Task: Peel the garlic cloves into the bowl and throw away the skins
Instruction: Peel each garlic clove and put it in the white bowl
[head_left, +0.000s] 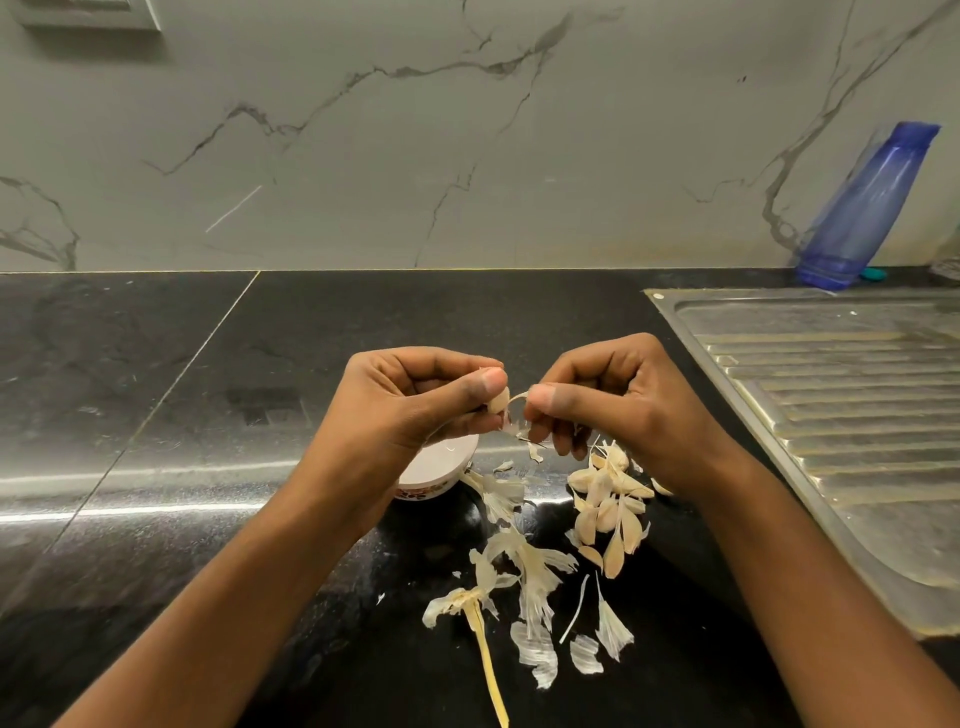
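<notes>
**Q:** What are the hands doing?

**A:** Both are raised just above a glossy black stone bench (208, 441). The left hand (410, 405) pinches a pale, partly bared garlic clove (497, 401) between thumb and curled fingers (488, 383), holding it steady. The right hand (618, 405) pinches a thin curl of papery skin (519, 410) that joins the clove, seemingly to pull it away.

**Q:** Where would the clove go?

**A:** A small white bowl with a patterned wall (426, 486) sits right under the left hand and is mostly hidden by it, probably so a peeled clove can simply drop in. What it holds cannot be seen.

**Q:** And the remaining garlic?

**A:** A heap of unpeeled tan cloves (608, 499) lies under the right hand, within easy reach. Loose white skins (530, 577) and a dry yellowish stalk (485, 654) are scattered nearer the person, not yet thrown away. A ribbed steel draining board (831, 395) lies to the right.
</notes>
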